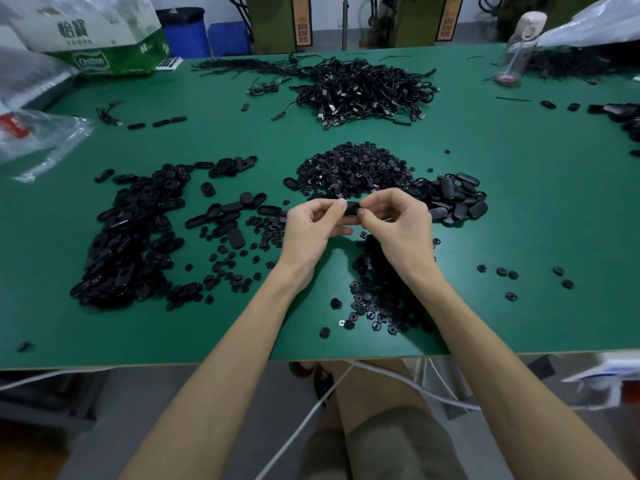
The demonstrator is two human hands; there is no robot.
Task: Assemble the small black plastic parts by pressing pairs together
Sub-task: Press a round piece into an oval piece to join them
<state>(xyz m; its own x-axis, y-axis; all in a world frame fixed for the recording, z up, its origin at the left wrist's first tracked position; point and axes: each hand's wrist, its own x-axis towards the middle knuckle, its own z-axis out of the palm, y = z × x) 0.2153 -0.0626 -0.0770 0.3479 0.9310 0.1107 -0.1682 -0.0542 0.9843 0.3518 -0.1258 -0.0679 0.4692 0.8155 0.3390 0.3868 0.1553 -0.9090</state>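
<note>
Head camera, looking down on a green table (214, 140): a clear bag (41, 140) is lying over the left edge, with a green-and-white box (104, 43) sitting behind it at the far corner. Just right of the bag, a long heap of oval shells (128, 237) is spreading toward the near edge, with loose round buttons (235, 268) lying scattered beside it. At centre, the left hand (311, 230) is pinching one end of a black part (351, 210) between curled thumb and forefinger. The right hand (398, 230) is gripping the other end with its fingertips bent in. The part is hanging above the table, between the two hands and clear of the heaps. Behind the hands a button mound (353, 168) is sitting, and under the right wrist a second mound (384, 299) is lying near the front edge. Cables (367, 88) are lying tangled across the far middle. Right of the hands, a smaller shell heap (460, 199) is resting, and a clear bottle (519, 46) is standing at the far right.
</note>
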